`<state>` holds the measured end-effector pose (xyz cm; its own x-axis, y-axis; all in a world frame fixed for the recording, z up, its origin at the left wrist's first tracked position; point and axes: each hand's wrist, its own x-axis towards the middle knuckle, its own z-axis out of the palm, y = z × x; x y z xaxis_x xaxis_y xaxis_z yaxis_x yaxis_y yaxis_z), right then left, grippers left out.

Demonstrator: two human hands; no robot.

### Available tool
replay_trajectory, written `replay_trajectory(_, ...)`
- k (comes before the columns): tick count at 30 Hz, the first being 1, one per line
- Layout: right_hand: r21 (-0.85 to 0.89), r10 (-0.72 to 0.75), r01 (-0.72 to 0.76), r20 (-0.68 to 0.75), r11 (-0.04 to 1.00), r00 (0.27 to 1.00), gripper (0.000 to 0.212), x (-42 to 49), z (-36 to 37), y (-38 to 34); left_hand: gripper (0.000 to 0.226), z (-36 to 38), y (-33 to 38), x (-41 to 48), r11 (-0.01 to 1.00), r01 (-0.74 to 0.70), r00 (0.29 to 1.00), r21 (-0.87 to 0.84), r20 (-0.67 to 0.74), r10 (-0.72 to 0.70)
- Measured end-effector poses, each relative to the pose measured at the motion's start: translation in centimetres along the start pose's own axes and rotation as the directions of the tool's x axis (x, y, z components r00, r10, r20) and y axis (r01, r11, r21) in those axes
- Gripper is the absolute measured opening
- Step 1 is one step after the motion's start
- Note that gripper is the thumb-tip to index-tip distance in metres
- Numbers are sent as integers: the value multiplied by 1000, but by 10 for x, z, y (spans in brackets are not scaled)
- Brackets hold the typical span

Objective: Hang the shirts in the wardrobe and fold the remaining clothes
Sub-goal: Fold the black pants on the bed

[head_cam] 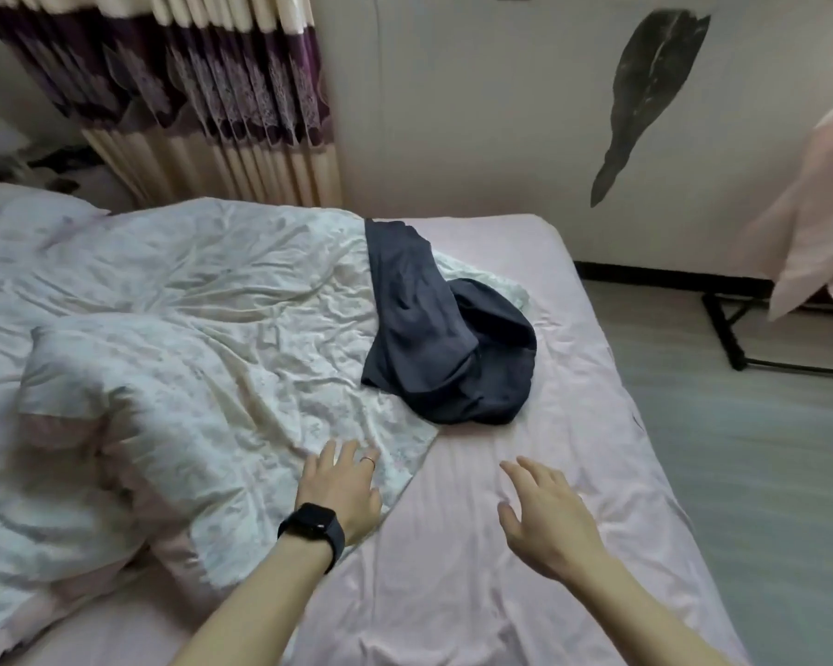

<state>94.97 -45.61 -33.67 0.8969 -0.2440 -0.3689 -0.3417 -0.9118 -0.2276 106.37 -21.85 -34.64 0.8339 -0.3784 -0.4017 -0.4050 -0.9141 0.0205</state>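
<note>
Head camera — faces forward, down over bed, close.

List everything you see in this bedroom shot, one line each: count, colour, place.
sheet: one, pale pink, spread flat, centre to right
quilt: one, white with faint print, rumpled over the sheet's left side
garment: one, dark navy, crumpled across quilt and sheet
curtain: one, cream and purple, top left
leaf decal: one, dark grey, on the wall
cloth: one, pink, at right edge
frame: one, black, on the floor
watch: one, black, left wrist
left hand: one, fingers straight, on the quilt's edge
right hand: one, fingers spread, over the sheet
</note>
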Motion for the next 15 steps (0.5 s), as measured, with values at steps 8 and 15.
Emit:
replay_trajectory(8,39,42,-34,-219,999,975,84,171,111,53,65,156,5,139,996,-15,1000,88,9,14)
replay_trajectory(15,-18,101,-108,-224,994,969,47,261,147,69,63,216,3,154,993,19,998,114,-68,-11)
